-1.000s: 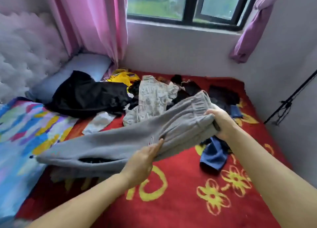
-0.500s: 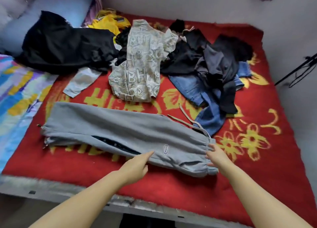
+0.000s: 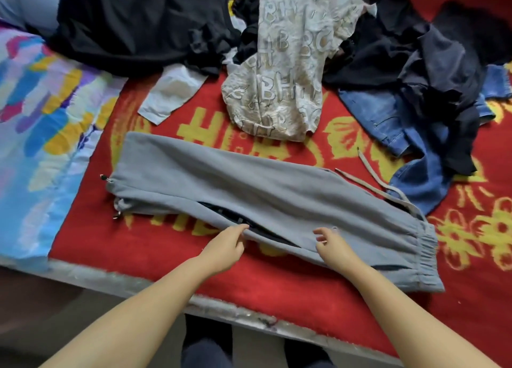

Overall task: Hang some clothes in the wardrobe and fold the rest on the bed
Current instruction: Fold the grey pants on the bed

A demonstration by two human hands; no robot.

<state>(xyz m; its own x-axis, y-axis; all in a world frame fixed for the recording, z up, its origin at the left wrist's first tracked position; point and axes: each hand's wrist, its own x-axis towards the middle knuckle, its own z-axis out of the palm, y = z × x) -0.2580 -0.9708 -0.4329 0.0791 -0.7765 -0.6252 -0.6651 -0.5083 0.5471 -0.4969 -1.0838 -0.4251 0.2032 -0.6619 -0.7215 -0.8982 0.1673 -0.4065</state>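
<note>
Grey sweatpants (image 3: 266,198) lie flat across the red blanket, folded leg on leg, with the cuffs at the left and the elastic waistband (image 3: 424,245) at the right. Their drawstring trails out behind the waistband. My left hand (image 3: 224,247) pinches the near edge of the pants beside the dark pocket opening. A little to its right, my right hand (image 3: 331,243) hovers over the fabric with loosely curled fingers and holds nothing.
Behind the pants lies a heap of clothes: a beige lettered shirt (image 3: 288,71), black garments (image 3: 138,26), a dark pile (image 3: 432,62) and blue jeans (image 3: 393,118). A colourful sheet (image 3: 41,123) covers the bed's left part. The bed's near edge (image 3: 238,312) runs below my wrists.
The sweatpants, held in the air a second ago, now lie flat on the bed. My right hand has left the waistband and moved left to the middle. My view has tilted down.
</note>
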